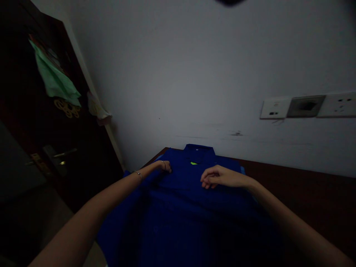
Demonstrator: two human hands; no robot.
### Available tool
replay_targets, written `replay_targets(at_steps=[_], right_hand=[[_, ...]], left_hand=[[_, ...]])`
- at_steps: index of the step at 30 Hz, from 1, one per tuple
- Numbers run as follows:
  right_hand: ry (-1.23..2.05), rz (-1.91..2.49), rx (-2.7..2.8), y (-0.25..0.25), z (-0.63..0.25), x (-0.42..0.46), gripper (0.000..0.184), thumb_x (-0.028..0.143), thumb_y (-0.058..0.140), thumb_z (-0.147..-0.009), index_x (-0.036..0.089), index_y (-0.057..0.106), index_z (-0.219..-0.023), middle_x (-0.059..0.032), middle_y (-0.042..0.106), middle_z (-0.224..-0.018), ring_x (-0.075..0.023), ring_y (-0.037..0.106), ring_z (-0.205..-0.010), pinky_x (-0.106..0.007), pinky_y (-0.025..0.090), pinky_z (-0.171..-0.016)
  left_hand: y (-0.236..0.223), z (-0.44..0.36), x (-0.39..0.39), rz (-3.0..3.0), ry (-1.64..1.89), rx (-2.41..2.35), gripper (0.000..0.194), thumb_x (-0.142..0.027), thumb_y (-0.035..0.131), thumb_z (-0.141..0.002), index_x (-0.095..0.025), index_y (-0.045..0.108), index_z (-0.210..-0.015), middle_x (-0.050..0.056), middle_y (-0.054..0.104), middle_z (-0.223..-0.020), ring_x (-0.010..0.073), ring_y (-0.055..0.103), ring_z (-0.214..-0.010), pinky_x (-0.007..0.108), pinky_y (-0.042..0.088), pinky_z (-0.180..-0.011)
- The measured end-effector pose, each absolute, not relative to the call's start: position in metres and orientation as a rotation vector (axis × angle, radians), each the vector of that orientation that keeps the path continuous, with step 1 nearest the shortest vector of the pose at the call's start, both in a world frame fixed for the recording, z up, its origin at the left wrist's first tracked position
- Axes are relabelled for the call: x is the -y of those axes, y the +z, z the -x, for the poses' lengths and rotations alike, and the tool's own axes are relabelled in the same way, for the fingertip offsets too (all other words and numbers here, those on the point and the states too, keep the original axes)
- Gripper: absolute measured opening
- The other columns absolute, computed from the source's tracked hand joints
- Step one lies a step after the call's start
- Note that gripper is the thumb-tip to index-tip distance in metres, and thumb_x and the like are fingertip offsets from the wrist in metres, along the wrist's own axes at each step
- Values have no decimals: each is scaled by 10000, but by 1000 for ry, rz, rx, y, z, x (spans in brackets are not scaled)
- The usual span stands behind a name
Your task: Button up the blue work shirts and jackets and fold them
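Note:
A dark blue collared shirt [178, 207] lies spread out with its collar [198, 149] toward the wall. A small yellow-green patch [194, 163] shows just below the collar. My left hand [166, 166], with a bracelet further up the wrist, is closed on the cloth near the shirt's left shoulder; its fingertips are partly hidden. Over the right chest area, my right hand [218, 177] has loosely bent fingers and nothing visible in them. Whether it touches the cloth is hard to tell. The lower part of the shirt fades into shadow.
Beneath the shirt is a dark brown wooden table [294, 185], its back edge against a pale wall [178, 74]. Switches and sockets [306, 106] sit on the wall at right. At left stands a dark door [91, 155] with a handle [63, 152] and a hanging green cloth [55, 79].

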State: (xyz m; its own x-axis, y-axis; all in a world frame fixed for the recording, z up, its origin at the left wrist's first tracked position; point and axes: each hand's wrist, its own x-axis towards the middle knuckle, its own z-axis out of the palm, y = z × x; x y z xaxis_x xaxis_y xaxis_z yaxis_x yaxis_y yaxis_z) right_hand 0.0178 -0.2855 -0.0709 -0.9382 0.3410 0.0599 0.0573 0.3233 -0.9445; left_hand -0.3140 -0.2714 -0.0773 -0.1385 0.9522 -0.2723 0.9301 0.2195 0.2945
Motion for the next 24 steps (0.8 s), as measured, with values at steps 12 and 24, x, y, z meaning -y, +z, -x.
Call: replay_targets(at_steps=[12,24], right_hand=[[1168,560,2192,-87,-30,251,358,367,554,-748,183,556,-1055,-91,613,-1023,-196,586,-884,-359,455,-802],[1174,512,1688,-78,-36,242,518,437,651,-637,180,562,-1077,-80,615,-1059,-234,552,-992,-410,408,-896]], left_hand=[[24,243,229,-1783,117,-1760,89,-187,635,-508,-142,558,-502,-45,473,-427,65,375,-413,186,291,-442],[69,62,252,-2693,-131,-1666,155,-124,600,-589,-129,683,-720,43,645,-662,133,551,-602,214,399,-577]])
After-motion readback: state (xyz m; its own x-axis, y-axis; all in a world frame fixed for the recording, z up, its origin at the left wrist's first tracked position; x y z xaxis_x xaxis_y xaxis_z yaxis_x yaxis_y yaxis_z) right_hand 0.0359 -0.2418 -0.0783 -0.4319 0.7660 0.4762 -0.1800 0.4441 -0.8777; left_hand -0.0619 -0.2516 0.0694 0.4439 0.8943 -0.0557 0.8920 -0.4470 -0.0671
